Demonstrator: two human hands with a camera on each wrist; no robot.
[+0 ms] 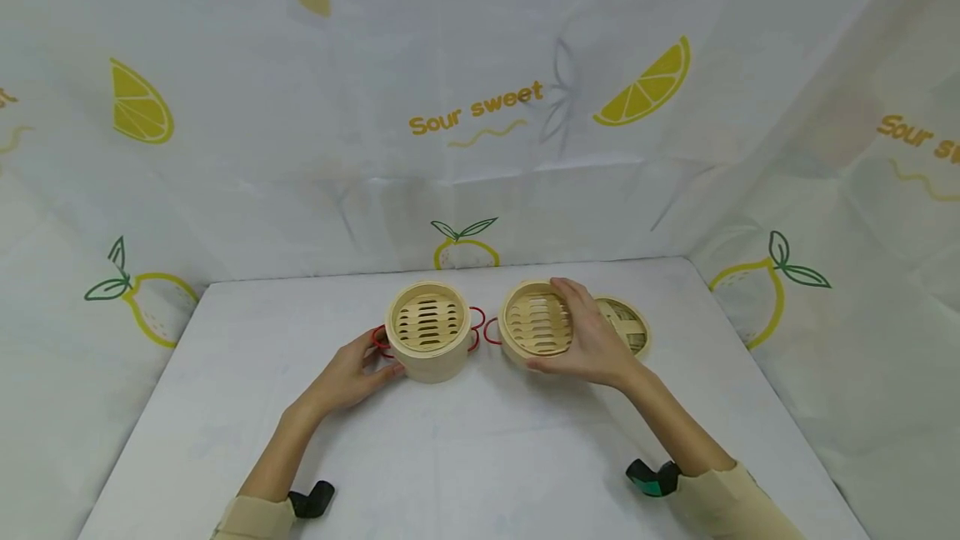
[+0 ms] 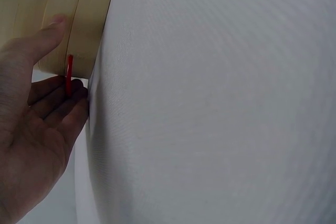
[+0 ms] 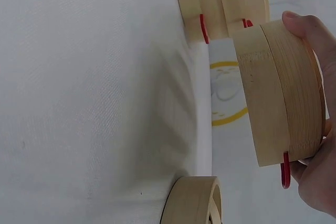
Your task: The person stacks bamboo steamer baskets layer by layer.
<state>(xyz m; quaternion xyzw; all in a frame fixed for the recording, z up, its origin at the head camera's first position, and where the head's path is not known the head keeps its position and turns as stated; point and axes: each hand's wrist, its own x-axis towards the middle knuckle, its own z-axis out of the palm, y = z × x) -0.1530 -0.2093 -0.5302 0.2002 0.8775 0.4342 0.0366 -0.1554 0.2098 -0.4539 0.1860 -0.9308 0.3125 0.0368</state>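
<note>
Two round bamboo steamer baskets with slatted bases and red loop handles are near the far side of the table. My left hand holds the left stacked steamer; its thumb lies on the wall and its fingers curl by a red handle. My right hand grips the right steamer basket, thumb in front and fingers over the far rim. In the right wrist view, this basket hangs above the cloth, tilted, with its shadow below. A bamboo lid lies partly hidden behind the right hand.
White cloth covers the table, and a lemon-printed curtain stands behind and at both sides. Black wrist devices show near both sleeves. Red handles of the two steamers come close together in the middle.
</note>
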